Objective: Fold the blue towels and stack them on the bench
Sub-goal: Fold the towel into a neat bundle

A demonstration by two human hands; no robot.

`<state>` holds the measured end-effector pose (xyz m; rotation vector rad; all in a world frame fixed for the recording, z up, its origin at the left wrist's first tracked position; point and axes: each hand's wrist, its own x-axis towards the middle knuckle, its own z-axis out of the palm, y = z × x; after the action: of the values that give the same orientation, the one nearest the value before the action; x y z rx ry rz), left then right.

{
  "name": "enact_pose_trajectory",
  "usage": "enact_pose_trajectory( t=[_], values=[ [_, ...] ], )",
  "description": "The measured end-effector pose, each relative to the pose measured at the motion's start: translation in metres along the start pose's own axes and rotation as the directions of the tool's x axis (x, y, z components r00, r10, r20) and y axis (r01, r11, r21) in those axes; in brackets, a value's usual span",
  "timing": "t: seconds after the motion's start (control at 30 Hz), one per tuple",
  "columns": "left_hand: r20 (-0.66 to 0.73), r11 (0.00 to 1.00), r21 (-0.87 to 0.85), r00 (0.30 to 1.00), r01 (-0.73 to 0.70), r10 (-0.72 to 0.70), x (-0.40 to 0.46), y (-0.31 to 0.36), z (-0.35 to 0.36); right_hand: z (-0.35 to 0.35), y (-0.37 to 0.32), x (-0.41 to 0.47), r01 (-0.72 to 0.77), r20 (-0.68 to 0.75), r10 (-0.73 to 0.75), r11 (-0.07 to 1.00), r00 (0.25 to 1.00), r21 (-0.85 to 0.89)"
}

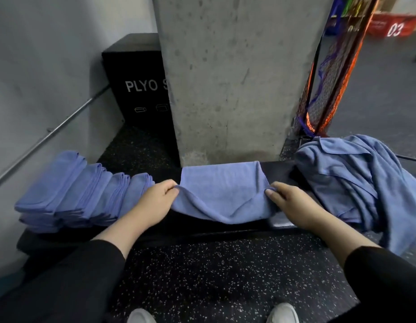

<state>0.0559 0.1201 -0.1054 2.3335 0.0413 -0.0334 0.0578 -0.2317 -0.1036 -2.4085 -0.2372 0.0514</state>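
Black bench (281, 170); blue towel (222, 190) lengthwise along it, both hands (155, 201) (289, 202) pinching its ends

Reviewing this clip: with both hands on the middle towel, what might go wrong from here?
1. The towel sags over the bench front edge between the left hand and right hand; the fold may come out uneven.
2. The folded stack leans in a fanned row and may topple.
3. The unfolded pile overhangs the bench end and could slip off.
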Motion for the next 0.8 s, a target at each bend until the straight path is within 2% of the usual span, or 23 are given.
enact_pose_trajectory(
  t=[0.07, 0.27, 0.43, 0.53, 0.67, 0.73, 0.8],
  values=[
    [0.075, 0.998, 0.061, 0.997, -0.001, -0.003, 0.001, -0.004, 0.004, 0.004, 0.010, 0.001, -0.035, 0.074, 0.039, 0.998, 0.997, -0.054],
    [0.259, 0.976, 0.216, 0.966, -0.032, -0.026, -0.001, -0.009, 0.012, 0.008, 0.023, 0.009, -0.088, 0.162, 0.107, 0.988, 0.981, -0.126],
    [0.297, 0.963, 0.262, 0.955, -0.054, -0.027, 0.000, -0.010, 0.013, 0.006, 0.018, 0.008, -0.113, 0.192, 0.144, 0.980, 0.971, -0.165],
    [0.359, 0.951, 0.303, 0.932, -0.057, -0.058, -0.003, -0.011, 0.011, 0.002, 0.012, 0.005, -0.106, 0.229, 0.167, 0.961, 0.959, -0.257],
    [0.523, 0.960, 0.280, 0.843, -0.029, -0.128, -0.013, -0.014, 0.010, -0.006, 0.002, -0.003, -0.032, 0.352, 0.189, 0.913, 0.917, -0.408],
    [0.568, 0.976, 0.218, 0.811, 0.020, -0.143, -0.018, -0.013, 0.009, -0.011, -0.001, -0.006, -0.027, 0.359, 0.180, 0.920, 0.916, -0.392],
    [0.571, 0.990, 0.086, 0.809, 0.113, -0.142, -0.022, -0.010, 0.006, -0.014, 0.000, -0.009, -0.044, 0.330, 0.155, 0.946, 0.931, -0.321]
  ],
)
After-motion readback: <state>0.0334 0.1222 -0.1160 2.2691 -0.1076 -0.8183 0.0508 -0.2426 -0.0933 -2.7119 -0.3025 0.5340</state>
